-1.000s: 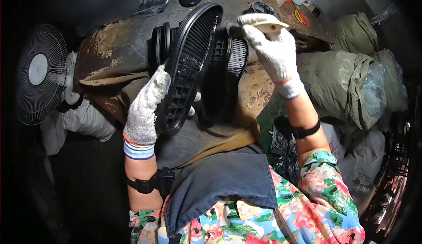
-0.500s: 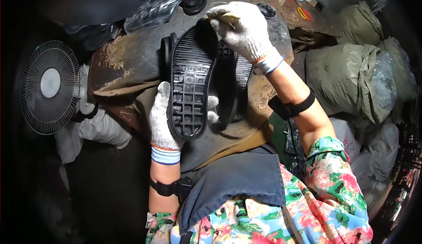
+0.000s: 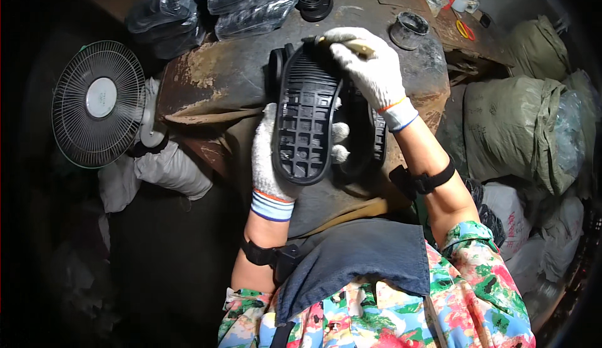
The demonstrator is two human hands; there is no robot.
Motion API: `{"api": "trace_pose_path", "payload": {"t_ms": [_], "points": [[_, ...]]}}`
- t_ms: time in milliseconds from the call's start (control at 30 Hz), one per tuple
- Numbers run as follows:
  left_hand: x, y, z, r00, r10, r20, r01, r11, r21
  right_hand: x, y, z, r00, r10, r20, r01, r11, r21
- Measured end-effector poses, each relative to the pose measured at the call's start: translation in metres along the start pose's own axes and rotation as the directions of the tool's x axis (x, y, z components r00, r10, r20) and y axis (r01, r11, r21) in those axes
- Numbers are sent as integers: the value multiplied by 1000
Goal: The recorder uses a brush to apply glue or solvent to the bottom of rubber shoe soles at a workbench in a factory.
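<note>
Our left hand [image 3: 266, 153] gripped a black sole [image 3: 303, 135] above the table's [image 3: 248, 66] near side.
Our right hand [image 3: 375, 72] grasped a pale-handled tool [image 3: 360, 48] at the sole's far end; beyond, to the right, stood a dark pot [image 3: 409, 31], and left, a fan [image 3: 100, 100].

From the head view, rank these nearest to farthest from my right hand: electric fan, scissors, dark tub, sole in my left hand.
From your right hand:
1. Black sole: close by, on its left.
2. Dark tub: beyond it, slightly right.
3. Scissors: farther right, past the tub.
4. Electric fan: far left.
</note>
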State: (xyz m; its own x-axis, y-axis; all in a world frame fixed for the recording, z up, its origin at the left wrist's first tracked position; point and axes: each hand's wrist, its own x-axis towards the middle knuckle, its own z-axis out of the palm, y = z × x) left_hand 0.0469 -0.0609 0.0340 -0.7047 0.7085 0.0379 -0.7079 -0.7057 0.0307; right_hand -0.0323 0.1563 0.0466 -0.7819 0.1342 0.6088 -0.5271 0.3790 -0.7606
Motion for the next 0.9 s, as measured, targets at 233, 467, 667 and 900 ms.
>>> {"api": "trace_pose_path", "payload": {"t_ms": [233, 467, 667, 900], "points": [[-5, -3, -8, 992, 27, 120, -33, 998, 51, -15, -52, 4, 957, -198, 210, 198, 980, 21], [-6, -1, -24, 988, 132, 75, -133, 991, 11, -45, -84, 2, 886, -348, 307, 375, 926, -31], [0, 14, -24, 961, 275, 25, -276, 960, 49, -70, -97, -17, 730, -373, 573, 424, 904, 48], [-20, 50, -2, 972, 178, 151, -231, 830, 508, -78, -97, -51, 802, 67, 593, -273, 925, 265]]}}
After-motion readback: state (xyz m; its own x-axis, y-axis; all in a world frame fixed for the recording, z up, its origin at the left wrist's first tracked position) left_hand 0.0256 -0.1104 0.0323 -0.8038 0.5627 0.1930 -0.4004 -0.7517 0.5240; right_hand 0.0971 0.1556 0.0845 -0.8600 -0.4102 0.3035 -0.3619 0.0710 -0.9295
